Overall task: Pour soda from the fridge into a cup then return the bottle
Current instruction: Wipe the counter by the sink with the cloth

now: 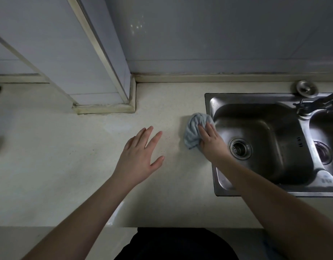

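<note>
No bottle, cup or fridge is in view. My right hand (210,141) grips a bunched light-blue cloth (194,128) and holds it down on the pale countertop (86,166), right beside the left rim of the steel sink (210,102). My left hand (141,156) hovers flat over the counter's middle with its fingers spread and straight, holding nothing.
The sink has two basins, with a drain (240,148) in the left one and a faucet (323,102) at the back right. A round steel cap (306,88) sits behind the sink. A boxed-in column (98,76) juts onto the counter at the back left.
</note>
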Available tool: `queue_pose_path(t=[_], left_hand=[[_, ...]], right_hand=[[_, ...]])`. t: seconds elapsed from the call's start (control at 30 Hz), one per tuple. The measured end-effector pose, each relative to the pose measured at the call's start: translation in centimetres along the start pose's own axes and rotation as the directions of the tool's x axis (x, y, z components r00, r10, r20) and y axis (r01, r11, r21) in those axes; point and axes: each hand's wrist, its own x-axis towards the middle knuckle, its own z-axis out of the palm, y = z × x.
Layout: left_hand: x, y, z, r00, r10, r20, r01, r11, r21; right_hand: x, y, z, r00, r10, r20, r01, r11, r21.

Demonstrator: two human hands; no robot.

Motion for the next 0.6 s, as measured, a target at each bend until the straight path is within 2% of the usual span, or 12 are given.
queue_pose_path(t=[0.13,0.27,0.47,0.6], left_hand=[[-0.8,-1.0,-0.4,0.999,-0.05,-0.02,0.049,0.999,-0.02],[-2.0,-1.8,-1.1,0.995,-0.086,-0.045,0.083,0.995,-0.055],[-4.1,-3.9,-2.3,0.983,-0.153,-0.098,0.15,0.988,-0.039],[-6.0,-5.2,-2.2,0.975,-0.199,-0.103,0.197,0.98,-0.026]], right_hand=[[2.7,-2.9,0.4,0.999,0.047,0.025,-0.046,0.998,-0.036],[4.0,-7.0,0.5,0.99,0.074,0.12,-0.067,0.996,-0.062],[4.2,-16.0,2.6,0.96,-0.055,0.274,0.068,0.997,-0.038],[2.5,-21.5,5.8,0.91,-0.204,0.36,0.237,0.97,-0.051]])
